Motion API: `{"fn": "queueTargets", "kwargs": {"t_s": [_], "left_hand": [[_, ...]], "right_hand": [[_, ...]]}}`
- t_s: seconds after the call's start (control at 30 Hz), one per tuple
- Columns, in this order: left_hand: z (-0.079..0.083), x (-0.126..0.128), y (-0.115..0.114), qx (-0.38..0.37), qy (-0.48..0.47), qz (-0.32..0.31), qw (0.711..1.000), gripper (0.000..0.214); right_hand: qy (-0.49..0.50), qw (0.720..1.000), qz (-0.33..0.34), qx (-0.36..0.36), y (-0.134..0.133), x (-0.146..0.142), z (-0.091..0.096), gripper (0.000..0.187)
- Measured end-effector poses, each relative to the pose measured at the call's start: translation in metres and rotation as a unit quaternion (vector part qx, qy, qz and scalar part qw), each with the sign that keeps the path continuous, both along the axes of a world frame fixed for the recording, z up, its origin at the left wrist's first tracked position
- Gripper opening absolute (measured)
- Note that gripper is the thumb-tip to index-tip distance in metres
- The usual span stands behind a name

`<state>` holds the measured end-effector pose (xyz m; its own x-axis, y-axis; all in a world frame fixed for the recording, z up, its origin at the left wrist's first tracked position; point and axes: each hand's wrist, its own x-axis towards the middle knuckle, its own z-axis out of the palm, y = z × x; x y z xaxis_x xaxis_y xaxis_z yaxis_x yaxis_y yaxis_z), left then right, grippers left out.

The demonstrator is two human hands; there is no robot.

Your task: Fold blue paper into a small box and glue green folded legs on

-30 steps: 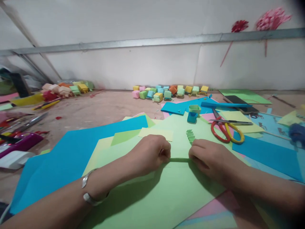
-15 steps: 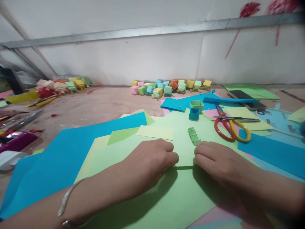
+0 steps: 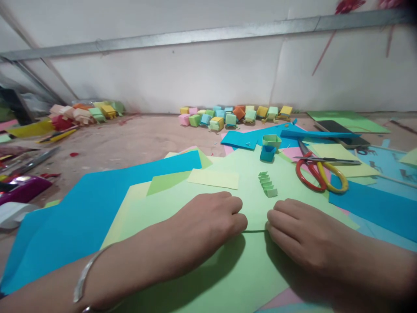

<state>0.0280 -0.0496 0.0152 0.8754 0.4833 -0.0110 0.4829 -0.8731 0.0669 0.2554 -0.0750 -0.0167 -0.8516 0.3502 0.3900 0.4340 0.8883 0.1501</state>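
Item: narrow green paper strip [image 3: 256,231], flat on a large pale-green paper sheet [image 3: 257,274], between the two hands; it shows as a thin dark line, where one second ago it read as a broader, lighter band.

Left hand [image 3: 216,221]: bare, silver open bangle [image 3: 84,274] at the wrist; fingers curled inward and closed on the strip's left end, tips hidden.

Right hand [image 3: 301,232]: bare; fingers likewise curled and closed on the right end, tips hidden. The gap between the hands is narrower than one second ago.

Small green accordion-folded paper piece [image 3: 267,186]: on the pale-green sheet, near the right hand; formerly part-covered by its fingers, now in full sight, with the hand just apart from it.

Pale-yellow paper rectangle [image 3: 213,178]: beyond the left hand, unmoved on the sheet.

Small blue open-topped paper piece [image 3: 267,153]: just in front of a green open-topped paper box [image 3: 272,140]; both as before.

Scissors with one red and one yellow handle [image 3: 315,170]: beyond the right hand, unmoved.

Red flower [image 3: 349,6]: now cut by the upper edge of the view; formerly whole.
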Motion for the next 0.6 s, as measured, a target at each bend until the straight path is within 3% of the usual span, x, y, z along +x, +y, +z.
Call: {"fn": "queueTargets", "kwargs": {"t_s": [0.3, 0.6], "left_hand": [[0.0065, 0.0046, -0.003, -0.017, 0.045, 0.011, 0.999, 0.023], [0.0014, 0.0059, -0.006, 0.026, 0.057, -0.013, 0.998, 0.019]], "right_hand": [[-0.022, 1.0, -0.004, 0.0, -0.0047, -0.0054, -0.003, 0.035], [-0.029, 1.0, -0.002, -0.01, -0.004, -0.0025, 0.0004, 0.037]]}}
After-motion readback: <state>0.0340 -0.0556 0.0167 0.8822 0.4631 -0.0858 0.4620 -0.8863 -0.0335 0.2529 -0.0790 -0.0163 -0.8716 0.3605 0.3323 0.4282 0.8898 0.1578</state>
